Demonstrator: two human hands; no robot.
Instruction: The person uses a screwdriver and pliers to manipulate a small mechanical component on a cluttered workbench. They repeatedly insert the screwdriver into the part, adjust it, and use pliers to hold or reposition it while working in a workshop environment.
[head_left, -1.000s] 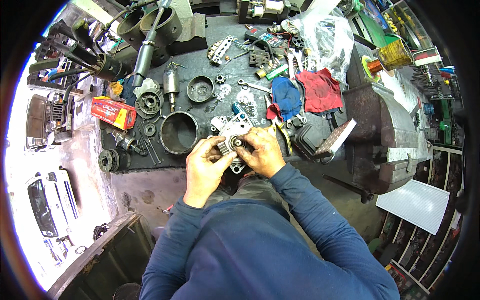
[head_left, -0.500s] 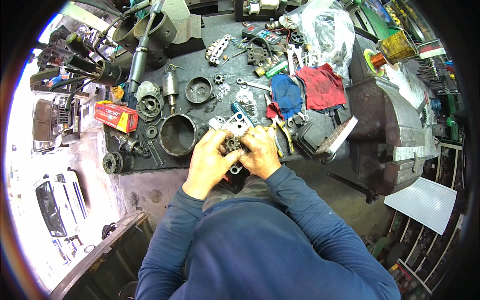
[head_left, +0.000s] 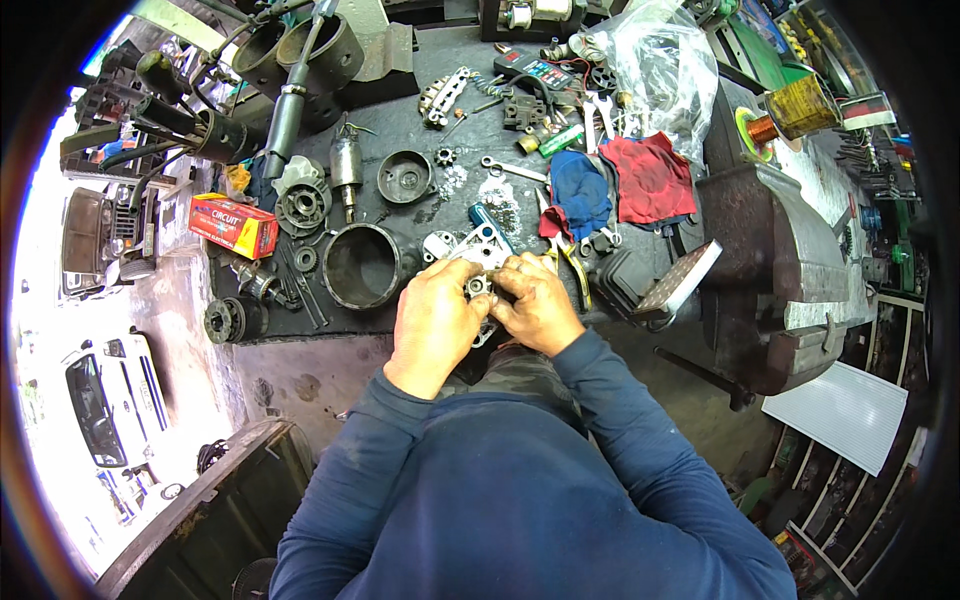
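My left hand and my right hand grip a pale cast-metal housing at the bench's front edge, thumbs and fingers closed around a small round metal part at its middle. The fingers hide much of both parts. Just behind lies a teal-handled tool. An open metal cylinder stands to the left. Yellow-handled pliers lie to the right, near crumpled blue and red cloths.
The dark bench holds several tools and motor parts, a red box, a ribbed dark block and clear plastic. A large vise is at right, hanging cylinders at back left, vehicles beyond the left side.
My left hand has shifted inward and higher over the housing, covering more of it. The small central part looks turned or shifted, and both hands still grip.
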